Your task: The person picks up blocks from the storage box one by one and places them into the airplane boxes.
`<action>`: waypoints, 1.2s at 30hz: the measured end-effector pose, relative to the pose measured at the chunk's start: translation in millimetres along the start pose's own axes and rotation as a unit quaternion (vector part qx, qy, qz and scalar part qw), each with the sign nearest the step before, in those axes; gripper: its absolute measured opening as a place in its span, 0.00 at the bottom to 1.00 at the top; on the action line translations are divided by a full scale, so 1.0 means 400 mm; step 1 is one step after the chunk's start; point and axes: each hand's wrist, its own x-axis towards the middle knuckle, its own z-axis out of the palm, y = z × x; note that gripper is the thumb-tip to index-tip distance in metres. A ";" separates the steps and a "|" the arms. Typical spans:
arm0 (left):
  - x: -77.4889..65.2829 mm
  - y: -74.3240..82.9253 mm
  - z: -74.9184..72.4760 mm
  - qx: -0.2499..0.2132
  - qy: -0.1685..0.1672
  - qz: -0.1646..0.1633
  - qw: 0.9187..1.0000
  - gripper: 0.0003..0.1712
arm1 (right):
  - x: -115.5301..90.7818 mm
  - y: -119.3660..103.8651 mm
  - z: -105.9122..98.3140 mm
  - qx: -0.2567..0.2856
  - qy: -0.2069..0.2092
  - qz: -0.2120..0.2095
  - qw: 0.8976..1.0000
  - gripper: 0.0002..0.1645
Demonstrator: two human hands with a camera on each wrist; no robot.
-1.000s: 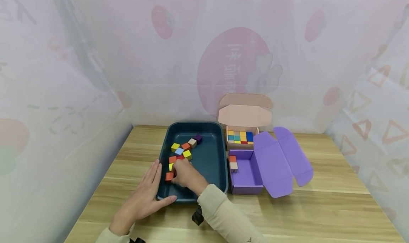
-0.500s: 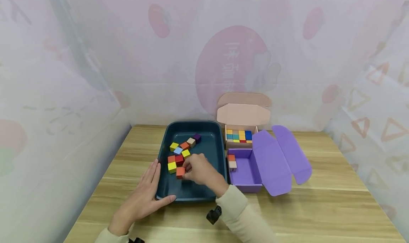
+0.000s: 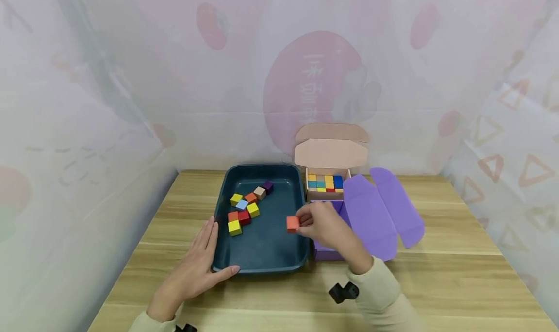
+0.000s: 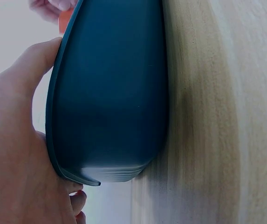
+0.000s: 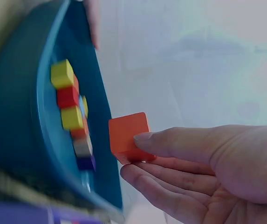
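Between thumb and fingers my right hand (image 3: 325, 225) pinches an orange cube (image 5: 128, 135), held up over the right side of the dark teal tray (image 3: 271, 254). My left hand (image 3: 192, 266) rests against the tray's near left corner, its fingers straight along the rim and the thumb spread over the front edge. Inside the tray, to the left, lie several cubes: a yellow cube (image 3: 234, 227) in front, a red cube (image 3: 244, 218), a light blue cube (image 3: 242, 205), a natural wood cube (image 3: 259, 192) and a purple cube (image 3: 268, 187). The right hand partly covers the purple box (image 3: 329, 254).
Right of the tray stands the open purple box, its lid (image 3: 371, 215) folded out to the right. Behind it, an open light brown box (image 3: 332, 152) holds several coloured cubes. All stand on a wooden table (image 3: 458, 273) before a printed cloth backdrop (image 3: 218, 89).
My right hand has taken the orange cube from the front of the cube group and carried it rightward, up over the tray's right side. The left hand has stayed at the corner.
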 end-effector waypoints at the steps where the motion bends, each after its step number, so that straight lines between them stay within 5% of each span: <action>1: 0.000 0.000 0.000 -0.002 0.000 0.000 1.000 0.71 | -0.008 0.011 -0.014 -0.001 0.005 0.005 1.000 0.11; 11: 0.000 0.001 -0.001 0.004 0.007 0.003 1.000 0.71 | -0.051 0.111 -0.066 0.001 0.024 0.076 0.997 0.14; 21: -0.001 0.000 0.000 0.008 0.005 0.000 1.000 0.71 | -0.042 0.178 -0.006 -0.018 0.009 0.128 0.992 0.12; 36: 0.001 -0.001 0.004 0.005 0.005 0.001 1.000 0.71 | -0.029 0.231 0.052 -0.004 0.030 0.149 0.988 0.12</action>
